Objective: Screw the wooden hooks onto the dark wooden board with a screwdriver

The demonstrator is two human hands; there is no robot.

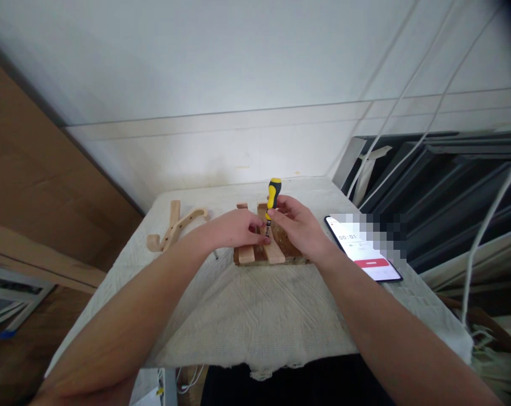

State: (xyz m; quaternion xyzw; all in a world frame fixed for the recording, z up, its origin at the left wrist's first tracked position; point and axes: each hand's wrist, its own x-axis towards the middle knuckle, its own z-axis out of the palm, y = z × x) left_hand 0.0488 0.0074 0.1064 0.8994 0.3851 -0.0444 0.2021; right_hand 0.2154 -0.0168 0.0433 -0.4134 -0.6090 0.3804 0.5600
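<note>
My right hand (295, 223) is closed on a yellow and black screwdriver (274, 194), which stands nearly upright with its handle on top. Its tip points down at a pale wooden strip (276, 255). Low beside the tip, the thumb and fingers of my left hand (238, 227) are drawn together; whatever they pinch is too small to make out. A second wooden strip (246, 255) lies partly under my left hand. Both strips rest on a rough brown block (286, 243), which my right hand partly hides.
Left on the cloth-covered table (276, 316) lies a curved wooden hook piece (175, 230). A phone (371, 262) showing a timer lies at the right. A wall stands behind, white cables (479, 237) hang at right, and a cardboard panel (48, 158) rises at left.
</note>
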